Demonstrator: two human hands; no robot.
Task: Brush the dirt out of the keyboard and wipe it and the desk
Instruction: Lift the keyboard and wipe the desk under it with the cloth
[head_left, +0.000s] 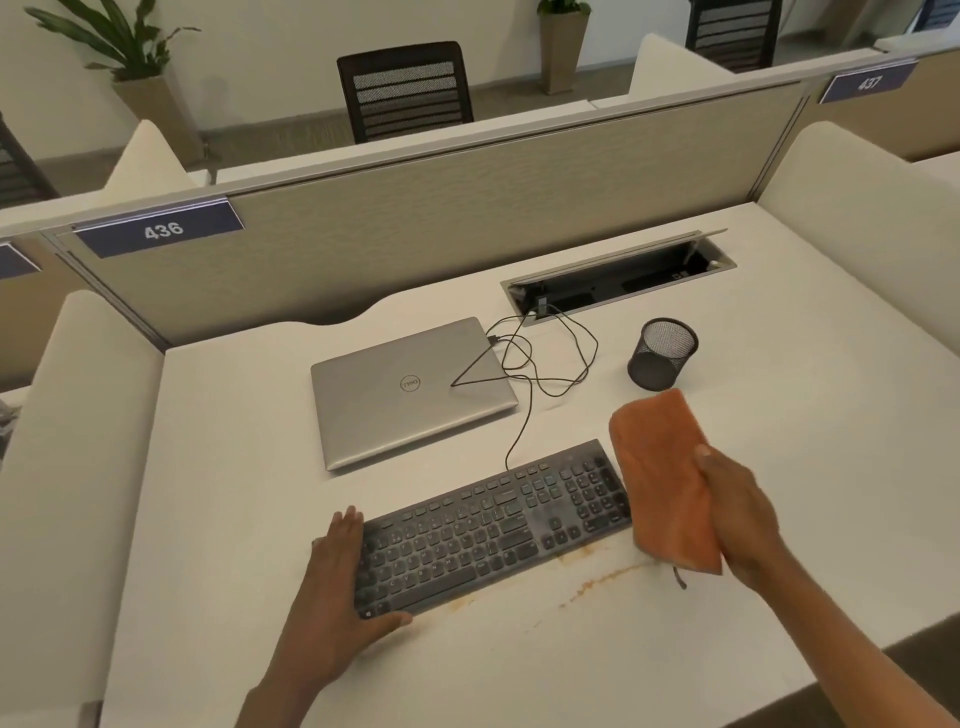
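A dusty black keyboard (493, 530) lies at an angle on the white desk (234, 467). My left hand (337, 582) rests flat against its left end, fingers straight, thumb along the front edge. My right hand (743, 514) grips a folded orange cloth (660, 478), held over the keyboard's right end and hiding that corner. Brownish stain streaks (597, 577) mark the desk just in front of the keyboard. No brush is in view.
A closed silver laptop (405, 395) lies behind the keyboard, with a black cable (540, 358) looping to an open cable tray (618, 275). A black mesh pen cup (662, 353) stands at the right. Partition walls (441, 223) enclose the desk.
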